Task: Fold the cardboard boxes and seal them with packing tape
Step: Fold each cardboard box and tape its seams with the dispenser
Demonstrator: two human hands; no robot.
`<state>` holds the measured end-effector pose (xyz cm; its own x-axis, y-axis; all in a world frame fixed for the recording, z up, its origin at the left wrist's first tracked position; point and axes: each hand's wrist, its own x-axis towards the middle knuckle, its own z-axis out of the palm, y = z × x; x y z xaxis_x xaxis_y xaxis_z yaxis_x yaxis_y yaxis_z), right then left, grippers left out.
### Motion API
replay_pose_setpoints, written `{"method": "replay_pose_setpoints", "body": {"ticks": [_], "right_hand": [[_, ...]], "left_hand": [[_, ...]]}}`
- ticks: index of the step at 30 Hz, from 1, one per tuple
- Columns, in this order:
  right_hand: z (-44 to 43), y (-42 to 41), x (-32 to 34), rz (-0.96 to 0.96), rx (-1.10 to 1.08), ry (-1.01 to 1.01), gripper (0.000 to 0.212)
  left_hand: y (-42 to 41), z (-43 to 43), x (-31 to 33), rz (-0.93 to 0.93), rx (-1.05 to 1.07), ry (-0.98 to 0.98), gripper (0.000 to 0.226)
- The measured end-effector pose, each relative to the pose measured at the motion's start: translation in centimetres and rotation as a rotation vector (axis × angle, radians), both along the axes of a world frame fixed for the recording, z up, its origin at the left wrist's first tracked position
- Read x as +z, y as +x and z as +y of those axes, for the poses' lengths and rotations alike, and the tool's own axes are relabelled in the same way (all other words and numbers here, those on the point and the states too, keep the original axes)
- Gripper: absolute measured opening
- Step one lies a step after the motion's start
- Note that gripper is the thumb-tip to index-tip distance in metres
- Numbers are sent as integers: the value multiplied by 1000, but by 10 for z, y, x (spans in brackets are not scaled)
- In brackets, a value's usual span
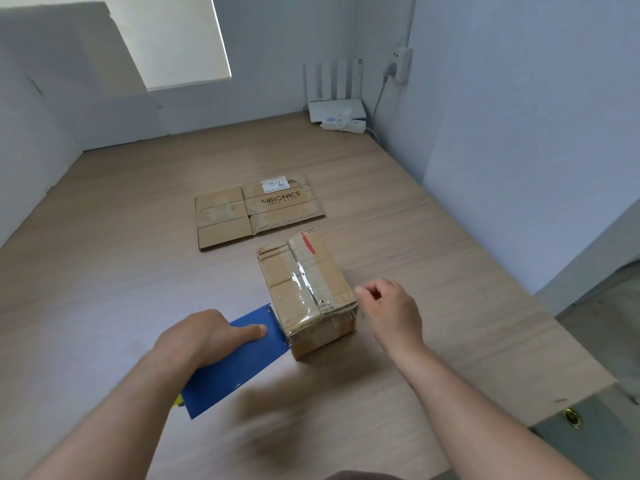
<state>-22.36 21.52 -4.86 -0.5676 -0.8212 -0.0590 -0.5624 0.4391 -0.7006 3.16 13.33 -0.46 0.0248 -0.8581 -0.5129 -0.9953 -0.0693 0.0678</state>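
Two hands here: left hand [207,336] fingers grip the blue tape dispenser [239,362], teeth against the taped box [304,306] on the surface [121,271]. Right hand [391,313] is at its 3 o'clock, fingers curled, can't tell if they pinch anything. Nothing steadies the box, so it could slide and tear the tape [304,280] crooked. Flat box [256,214] at 12 o'clock reads SIBIONICS, label 134.

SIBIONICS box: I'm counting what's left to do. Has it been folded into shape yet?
No, the SIBIONICS box lies flat and unfolded on the table, beyond the taped box.
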Motion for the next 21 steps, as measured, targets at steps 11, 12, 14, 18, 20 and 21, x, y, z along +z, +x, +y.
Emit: {"method": "replay_pose_setpoints", "body": {"ticks": [11,12,14,18,20,21], "right_hand": [[-14,18,-4,-208,5,-77,21],[-15,19,-3,-199,13,-73,21],[-15,17,-1,-186,17,-66,21],[-16,14,-1,-173,22,-41,22],[-17,15,-2,-189,37,-38,15],[-18,17,-2,-196,58,-47,12]], "left_hand": [[-28,4,19,-123,-8,-41,47],[-33,5,21,-162,-42,-81,42],[-36,11,19,-349,-186,-123,23],[-4,31,-6,-398,-119,-106,29],[12,34,-12,-297,-29,-157,33],[16,33,-16,-281,-4,-190,33]]}}
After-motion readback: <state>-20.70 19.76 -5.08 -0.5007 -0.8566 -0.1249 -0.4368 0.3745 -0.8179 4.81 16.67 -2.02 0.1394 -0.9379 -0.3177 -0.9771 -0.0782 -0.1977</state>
